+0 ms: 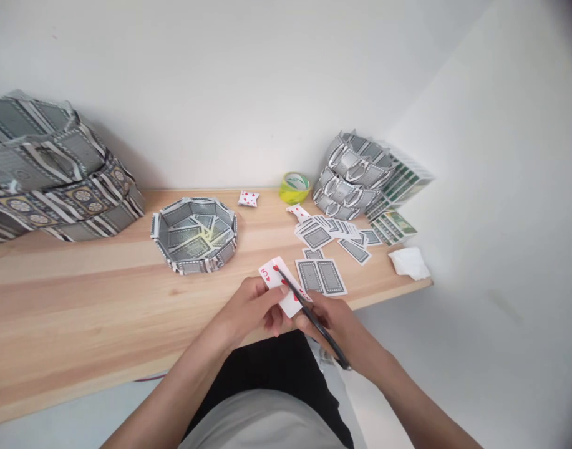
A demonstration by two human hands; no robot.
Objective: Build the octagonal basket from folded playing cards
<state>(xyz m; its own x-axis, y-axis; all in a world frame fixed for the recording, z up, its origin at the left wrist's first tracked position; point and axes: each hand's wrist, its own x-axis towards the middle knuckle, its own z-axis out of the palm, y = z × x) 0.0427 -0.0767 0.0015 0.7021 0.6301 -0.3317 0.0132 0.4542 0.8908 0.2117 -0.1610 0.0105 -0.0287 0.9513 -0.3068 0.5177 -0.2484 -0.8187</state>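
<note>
The left hand (252, 305) was closed on a playing card (291, 304) – the three of hearts – above the desk (103, 312), near its front edge. The right hand (344, 327) was gripping a black tool (327, 337), which crossed this card's face. Several cards (330, 277) rested beyond, backs up.

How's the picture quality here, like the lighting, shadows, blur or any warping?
Head view: soft light, with a pale, washed-out wall; head view: faint shadow beside the large left basket; head view: dark upper right corner; head view: that basket and the smaller right basket lean outward, probably lens distortion; head view: the held playing card has readable red marks.
</note>
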